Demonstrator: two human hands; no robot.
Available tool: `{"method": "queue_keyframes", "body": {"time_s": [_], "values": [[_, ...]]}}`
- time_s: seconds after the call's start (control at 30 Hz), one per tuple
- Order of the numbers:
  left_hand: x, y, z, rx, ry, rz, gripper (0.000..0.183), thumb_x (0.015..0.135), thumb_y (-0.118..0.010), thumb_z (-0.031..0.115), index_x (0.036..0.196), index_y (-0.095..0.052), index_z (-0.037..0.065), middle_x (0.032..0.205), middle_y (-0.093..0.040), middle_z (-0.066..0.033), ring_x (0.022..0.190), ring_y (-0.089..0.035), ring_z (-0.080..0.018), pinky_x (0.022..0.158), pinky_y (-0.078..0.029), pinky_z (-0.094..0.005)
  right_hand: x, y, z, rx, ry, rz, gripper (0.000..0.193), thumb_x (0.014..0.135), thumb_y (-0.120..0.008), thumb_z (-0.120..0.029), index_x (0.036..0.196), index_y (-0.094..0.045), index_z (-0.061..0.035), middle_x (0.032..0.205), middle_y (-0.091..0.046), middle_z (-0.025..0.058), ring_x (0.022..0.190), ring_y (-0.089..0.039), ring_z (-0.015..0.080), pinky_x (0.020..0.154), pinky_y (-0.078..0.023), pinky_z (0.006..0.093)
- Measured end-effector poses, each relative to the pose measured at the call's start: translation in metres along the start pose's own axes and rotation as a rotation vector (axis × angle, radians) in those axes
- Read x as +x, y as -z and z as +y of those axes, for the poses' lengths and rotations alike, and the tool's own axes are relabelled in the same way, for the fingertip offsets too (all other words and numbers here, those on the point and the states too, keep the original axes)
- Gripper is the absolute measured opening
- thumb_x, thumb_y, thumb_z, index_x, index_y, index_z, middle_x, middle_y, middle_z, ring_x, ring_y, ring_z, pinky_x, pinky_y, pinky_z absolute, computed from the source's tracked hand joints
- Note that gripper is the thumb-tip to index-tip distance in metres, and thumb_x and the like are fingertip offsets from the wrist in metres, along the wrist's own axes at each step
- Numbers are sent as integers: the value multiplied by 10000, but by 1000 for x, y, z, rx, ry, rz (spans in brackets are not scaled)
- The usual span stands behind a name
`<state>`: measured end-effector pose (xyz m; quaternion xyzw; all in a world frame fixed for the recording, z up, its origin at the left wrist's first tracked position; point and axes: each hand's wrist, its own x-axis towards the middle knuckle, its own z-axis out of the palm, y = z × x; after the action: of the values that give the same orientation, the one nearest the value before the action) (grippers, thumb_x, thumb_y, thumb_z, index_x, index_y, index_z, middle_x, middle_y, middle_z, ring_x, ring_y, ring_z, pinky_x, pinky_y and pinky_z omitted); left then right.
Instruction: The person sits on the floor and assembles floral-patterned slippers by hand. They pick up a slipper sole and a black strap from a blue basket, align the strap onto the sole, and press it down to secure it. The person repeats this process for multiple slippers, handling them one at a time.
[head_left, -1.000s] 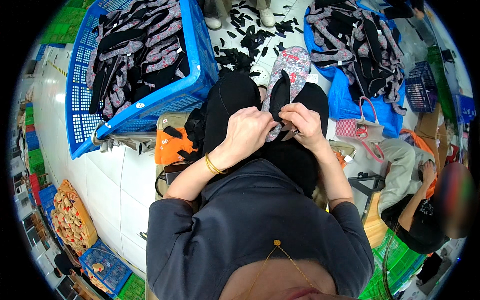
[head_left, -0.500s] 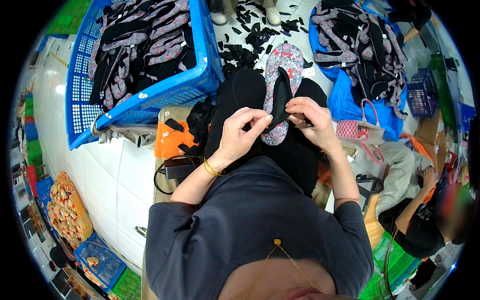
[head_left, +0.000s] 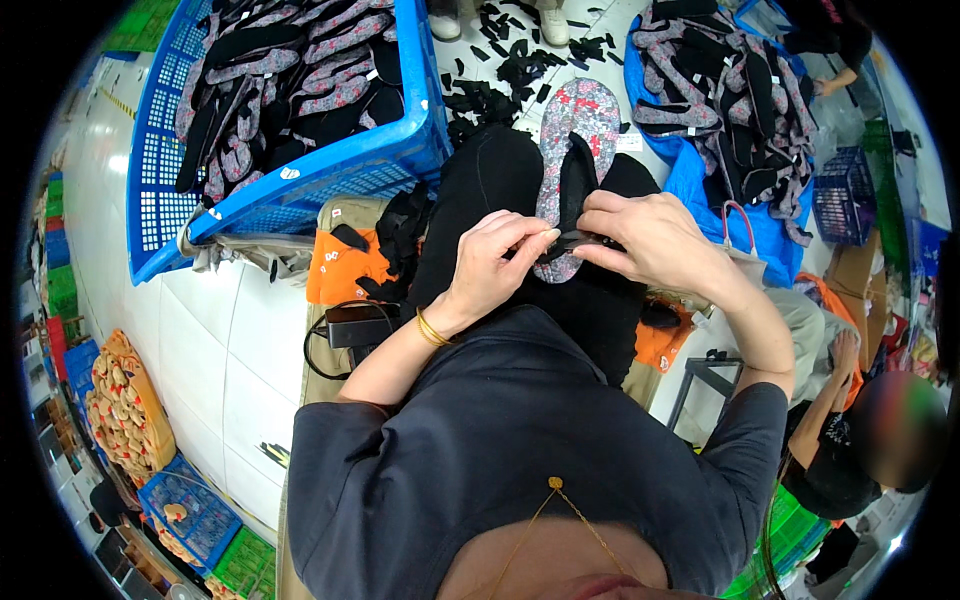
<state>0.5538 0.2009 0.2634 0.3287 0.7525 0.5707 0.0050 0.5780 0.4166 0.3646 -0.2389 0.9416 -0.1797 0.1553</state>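
And the right hand point(head_left: 650, 240) has just rolled over the slipper point(head_left: 580, 105) atop the knees point(head_left: 490, 185), its grip closed on a dark piece point(head_left: 574, 240), left hand point(head_left: 495, 255) pinching the strap point(head_left: 577, 180), both now working its near end.

A head-worn fisheye camera looks down from close above onto both hands point(head_left: 490, 262).

Dark shirt point(head_left: 520, 440), gold bangles point(head_left: 430, 331)
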Motion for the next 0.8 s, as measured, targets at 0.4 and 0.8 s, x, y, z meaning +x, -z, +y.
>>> {"method": "queue_keyframes", "body": {"time_s": [0.4, 0.8], "values": [[39, 65, -12, -218, 357, 310, 196, 949, -595, 129, 1096, -623, 3, 965, -666, -73, 832, -630, -116, 660, -552, -242, -1, -19, 15, 379, 7, 116, 388, 851, -660, -419, 979, -577, -62, 874, -607, 99, 759, -621, 289, 637, -478, 378], [77, -32, -4, -726, 513, -350, 467, 862, -714, 108, 1241, -481, -33, 1069, -619, -45, 931, -596, -93, 816, -501, -247, 13, -78, -11, -367, 380, 535, 87, 751, -578, -191, 807, -544, -134, 788, -477, 6, 779, -535, 138, 584, -489, 234]]}}
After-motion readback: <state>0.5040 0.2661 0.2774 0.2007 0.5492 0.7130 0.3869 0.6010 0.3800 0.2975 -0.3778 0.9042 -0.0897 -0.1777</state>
